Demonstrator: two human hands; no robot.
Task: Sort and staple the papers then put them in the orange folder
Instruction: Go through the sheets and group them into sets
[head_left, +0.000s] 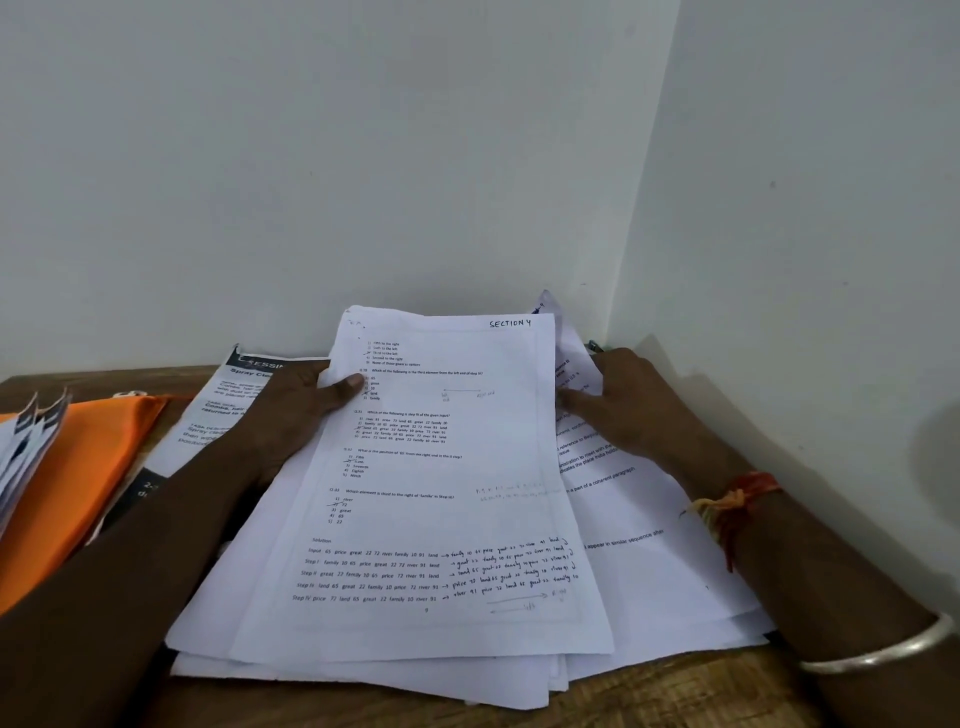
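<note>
I see my left hand (291, 410) gripping the left edge of the top sheet (441, 493), thumb curled over its printed face and fingers underneath. The sheet is marked "SECTION 4" in its far right corner and has handwriting along its near end. It lies on the spread pile of papers (649, 571), which covers the middle of the wooden counter (649, 696) up to the corner of the white walls.

My right hand (623, 400) rests on the sheets at the right of the pile, fingers fairly straight and flat. The forefinger points left at the top sheet's right edge, and the hand grasps nothing that I can make out. A red and yellow thread band (727, 509) and a pale bangle (883, 649) sit on that wrist.

The orange folder (88, 467) lies flat at the left of the counter, well apart from both hands. A few white sheets (21, 457) overlap its left side, and I cannot tell whether they are inside it or on top. Between the folder and the pile lies a printed leaflet (228, 400) with a black header, partly under my left forearm.
</note>
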